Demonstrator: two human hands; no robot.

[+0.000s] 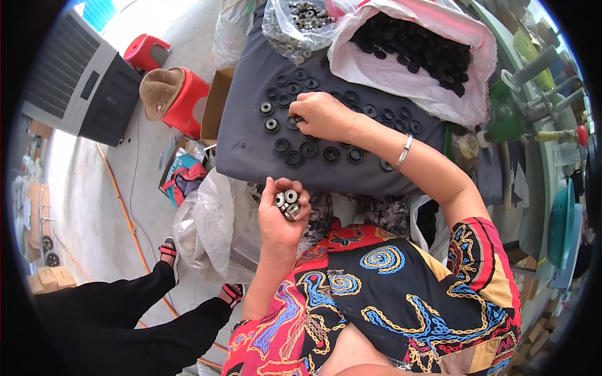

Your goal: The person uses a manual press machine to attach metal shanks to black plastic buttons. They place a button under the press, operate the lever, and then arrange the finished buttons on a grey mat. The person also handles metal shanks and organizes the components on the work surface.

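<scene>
My left hand [284, 216], palm up in front of the cushioned grey surface [251, 163], is closed loosely around several small metal bearings [290, 197]. Above the far left part of that surface, my right hand [323, 116] has its fingertips pinched together, low over a black ring; what lies between them is mostly hidden. Around it many round black plastic wheels [308, 149] lie spread out flat. Two of them, to the left of my right hand, have a metal bearing [271, 125] seated in the middle.
A clear bag of bearings [301, 28] and a white sack of black wheels [411, 47] stand at the far edge. To the left are a red stool [186, 100] with a hat, a cardboard box [217, 103] and an air cooler [78, 78]. Another person's legs [138, 307] show lower left.
</scene>
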